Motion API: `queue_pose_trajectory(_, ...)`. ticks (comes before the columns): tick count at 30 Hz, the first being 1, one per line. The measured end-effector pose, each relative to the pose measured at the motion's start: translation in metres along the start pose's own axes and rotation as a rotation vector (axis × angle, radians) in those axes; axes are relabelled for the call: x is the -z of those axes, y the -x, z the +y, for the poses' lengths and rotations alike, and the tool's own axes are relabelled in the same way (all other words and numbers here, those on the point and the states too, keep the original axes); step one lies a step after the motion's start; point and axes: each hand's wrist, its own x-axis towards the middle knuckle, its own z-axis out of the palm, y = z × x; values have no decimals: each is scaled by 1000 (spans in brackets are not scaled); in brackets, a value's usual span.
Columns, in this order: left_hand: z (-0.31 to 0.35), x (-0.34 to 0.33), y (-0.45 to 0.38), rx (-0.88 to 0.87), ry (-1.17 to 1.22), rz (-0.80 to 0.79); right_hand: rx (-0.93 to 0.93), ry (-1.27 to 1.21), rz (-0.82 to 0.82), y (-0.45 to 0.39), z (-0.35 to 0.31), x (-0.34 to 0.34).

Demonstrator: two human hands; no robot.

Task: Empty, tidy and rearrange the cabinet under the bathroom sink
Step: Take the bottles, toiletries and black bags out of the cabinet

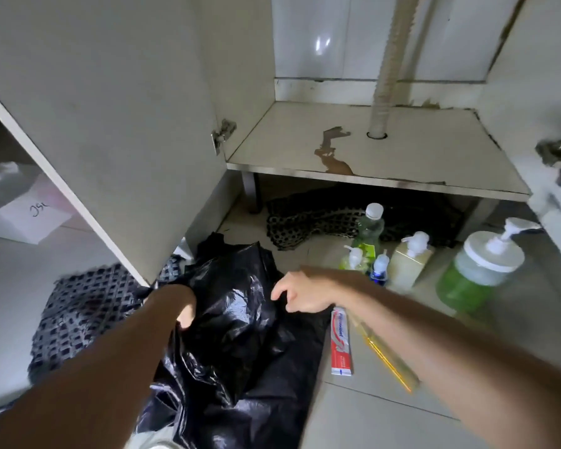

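The cabinet shelf [402, 157] stands bare, stained brown near a white drain hose [389, 69]. On the floor in front lies a crumpled black plastic bag [240, 335]. My left hand [183, 314] is tucked into the bag's left edge, gripping the plastic; its fingers are mostly hidden. My right hand [302, 293] rests on the bag's upper right edge with fingers curled on the plastic. A toothpaste tube [340, 341] and a yellow toothbrush [386, 354] lie right of the bag, partly under my right forearm.
Several bottles stand on the floor at right: a green pump jar [470, 273], a cream pump bottle [408, 257], a clear capped bottle [370, 225], small pump bottles [357, 260]. A black perforated mat [318, 218] lies under the cabinet. The open left door [110, 124] hangs over patterned cloth [81, 312].
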Motion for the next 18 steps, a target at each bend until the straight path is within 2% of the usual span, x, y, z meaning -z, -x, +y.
queue_pose_trajectory(1,2,9,9,0,-17,-5,-36,16,23,14,9,11)
queue_pose_trajectory(3,9,28,28,-32,-9,87,-125,64,66,41,33,30)
queue_pose_trajectory(7,38,61,68,-189,157,445,-306,77,141,85,80,41)
queue_pose_trajectory(9,65,70,95,-308,317,546,-341,55,161,108,99,40)
queue_pose_trajectory(11,101,71,126,-456,401,506,-396,6,164,129,120,38)
queue_pose_trajectory(13,138,70,150,-566,378,486,-461,-43,157,145,146,32)
queue_pose_trajectory(18,232,29,164,-705,362,425,-623,-89,101,156,201,3)
